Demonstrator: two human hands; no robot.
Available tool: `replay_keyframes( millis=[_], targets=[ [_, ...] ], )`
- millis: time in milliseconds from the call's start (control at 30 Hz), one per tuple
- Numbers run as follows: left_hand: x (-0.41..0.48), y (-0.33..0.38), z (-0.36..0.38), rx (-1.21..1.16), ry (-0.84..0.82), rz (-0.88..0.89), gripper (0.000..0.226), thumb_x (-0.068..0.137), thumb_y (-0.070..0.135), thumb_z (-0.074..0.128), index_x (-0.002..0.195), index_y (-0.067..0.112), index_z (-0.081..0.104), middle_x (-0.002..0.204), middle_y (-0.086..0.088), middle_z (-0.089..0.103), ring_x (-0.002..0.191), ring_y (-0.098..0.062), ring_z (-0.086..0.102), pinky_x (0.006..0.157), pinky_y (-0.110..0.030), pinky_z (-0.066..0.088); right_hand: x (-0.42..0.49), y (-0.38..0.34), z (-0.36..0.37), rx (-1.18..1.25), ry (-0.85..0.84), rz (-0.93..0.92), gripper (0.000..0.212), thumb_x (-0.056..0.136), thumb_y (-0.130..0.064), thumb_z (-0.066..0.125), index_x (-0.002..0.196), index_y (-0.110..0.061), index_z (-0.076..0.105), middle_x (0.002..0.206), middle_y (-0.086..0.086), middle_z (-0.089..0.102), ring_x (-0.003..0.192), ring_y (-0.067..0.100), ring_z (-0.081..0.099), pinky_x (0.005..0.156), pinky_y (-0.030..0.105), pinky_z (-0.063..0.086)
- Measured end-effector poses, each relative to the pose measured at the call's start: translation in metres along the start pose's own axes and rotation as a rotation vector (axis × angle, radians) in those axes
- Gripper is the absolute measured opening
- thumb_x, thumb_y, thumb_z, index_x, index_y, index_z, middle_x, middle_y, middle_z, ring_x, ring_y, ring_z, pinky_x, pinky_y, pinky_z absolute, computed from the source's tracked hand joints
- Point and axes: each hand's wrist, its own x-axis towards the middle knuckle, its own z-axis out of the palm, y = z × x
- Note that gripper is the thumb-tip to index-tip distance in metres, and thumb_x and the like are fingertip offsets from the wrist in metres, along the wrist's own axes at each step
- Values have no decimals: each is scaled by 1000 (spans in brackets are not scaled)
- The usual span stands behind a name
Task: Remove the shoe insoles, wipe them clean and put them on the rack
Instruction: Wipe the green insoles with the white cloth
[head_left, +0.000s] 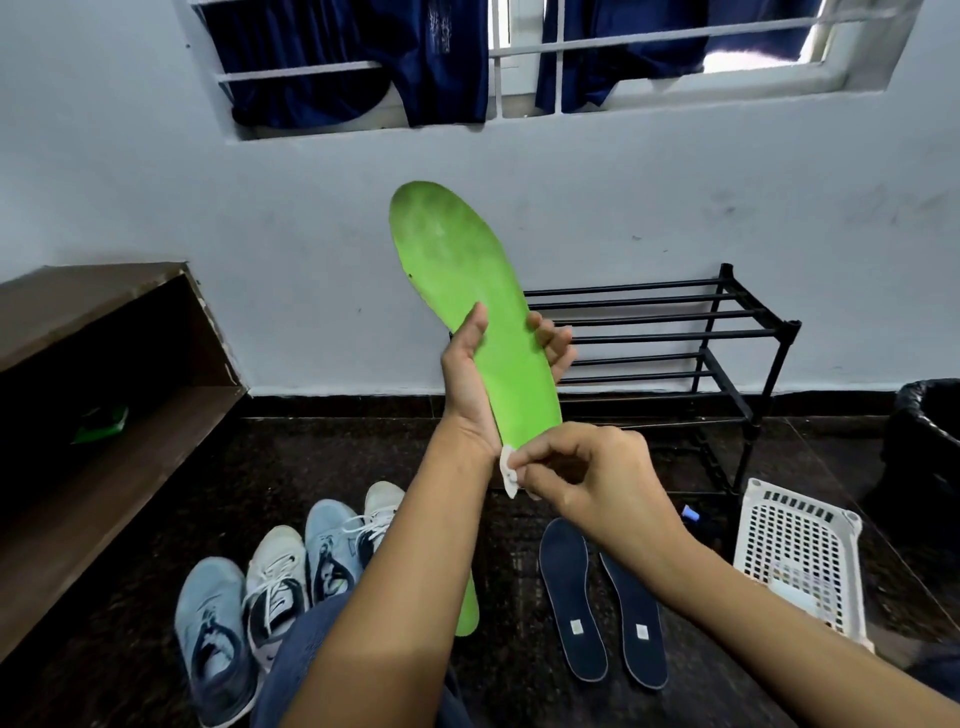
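Note:
My left hand grips a bright green insole around its middle and holds it upright in front of me, toe end up. At the insole's heel end my right hand pinches a small white wipe against it. A second green insole lies on the floor, mostly hidden behind my left forearm. Two dark blue insoles lie side by side on the floor to the right. The black metal rack stands against the wall behind the raised insole.
Several light blue and white sneakers sit in a row on the dark floor at the lower left. A white perforated basket stands at the right, with a black-lined bin beyond it. A brown wooden shelf runs along the left.

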Motion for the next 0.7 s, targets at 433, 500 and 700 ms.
replay_keyframes(
  millis=[433,500,700],
  targets=[
    [-7,-36,24,51,27,-197,43,83,49,47,81,8,60,74,-7,62,73,-20,64,77,-29,52,18,8,-25,-232,303,-148,17,68,3,75,78,-11,75,74,-4,71,73,6,64,71,16,48],
    [-8,-46,25,78,59,-263,49,90,49,44,75,8,67,71,-6,65,65,-18,66,66,-24,55,22,13,-29,-273,395,-170,20,67,6,74,80,-9,75,80,6,73,84,20,68,78,23,47],
    [-5,-35,21,3,81,-213,37,77,44,51,79,8,54,75,-7,59,75,-22,64,83,-32,48,11,12,-19,-138,236,-154,20,69,1,77,81,-15,76,76,-4,72,77,4,64,73,2,42]
  ],
)
